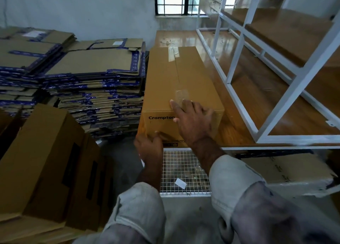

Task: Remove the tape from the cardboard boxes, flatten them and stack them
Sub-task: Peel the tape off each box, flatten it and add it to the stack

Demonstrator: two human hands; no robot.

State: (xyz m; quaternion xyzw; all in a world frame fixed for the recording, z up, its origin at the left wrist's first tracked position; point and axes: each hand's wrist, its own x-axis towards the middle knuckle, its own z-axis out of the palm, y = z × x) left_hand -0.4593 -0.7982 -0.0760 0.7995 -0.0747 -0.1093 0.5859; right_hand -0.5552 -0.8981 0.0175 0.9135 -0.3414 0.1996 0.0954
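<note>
Sitting on the wooden counter point(244, 89) is a long brown box point(176, 81), still sealed, with its near end hanging over the counter edge and "Crompton" printed on that end face. Clear tape point(181, 95) covers the top seam near the front, and another crinkled tape patch point(173, 54) sits at the far end of the same seam.

Right hand point(193, 118) lies flat on the top near edge of the box, fingers straight and spread, fingertips touching the front tape, so that grip is released and just pressing. Left hand point(149, 146) is at the lower left corner of the near face, fingers curled under the bottom edge and thumb on the face, so that grip is grasping the box.

Left of the box, just beside it, is a tall stack point(95, 85) of flattened boxes with blue tape along their edges, and a second stack point(24, 59) is further left. More brown boxes point(47, 162) lean at the lower left. A white metal rack point(272, 63) stands on the counter to the right. Below the counter edge there's a wire mesh bin point(184, 173) with scraps in it, and a flattened carton point(287, 170) to its right.
</note>
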